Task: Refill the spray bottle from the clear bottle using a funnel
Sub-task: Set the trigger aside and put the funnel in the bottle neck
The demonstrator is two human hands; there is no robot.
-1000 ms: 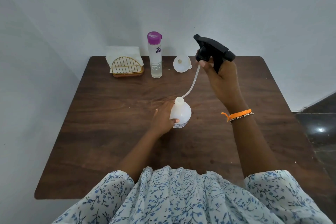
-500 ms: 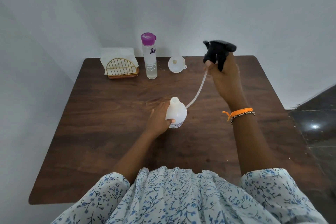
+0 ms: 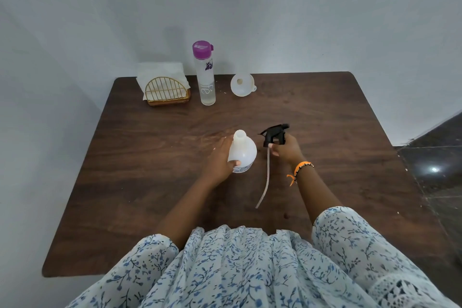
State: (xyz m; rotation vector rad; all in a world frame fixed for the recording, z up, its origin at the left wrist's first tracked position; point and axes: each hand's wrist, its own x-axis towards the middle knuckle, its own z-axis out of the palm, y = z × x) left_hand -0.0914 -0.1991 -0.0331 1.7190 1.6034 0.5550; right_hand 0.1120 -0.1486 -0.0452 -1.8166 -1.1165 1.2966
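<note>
While my left hand [image 3: 220,160] wraps the spray bottle [image 3: 242,151], thumb across its front and fingers curled behind, the bottle stands upright near the middle of the tabletop [image 3: 155,177], neck uncapped. Right hand [image 3: 285,149] grips the black sprayer head [image 3: 275,134] just right of the bottle, fingers closed round its collar, nozzle pointing left. Dip tube [image 3: 267,177] hangs from the head and trails toward the near edge, tip low over the wood or touching it, cannot tell which. Orange band [image 3: 298,167] on right wrist.

Along the far edge: clear bottle [image 3: 207,80] with purple cap, upright, a little liquid at the bottom. Funnel [image 3: 242,84] just right of it, lying tilted with its mouth toward me. Napkin holder [image 3: 167,92] left of the clear bottle, toward the far left corner, white napkins standing in it. Neither bottle touches the funnel
</note>
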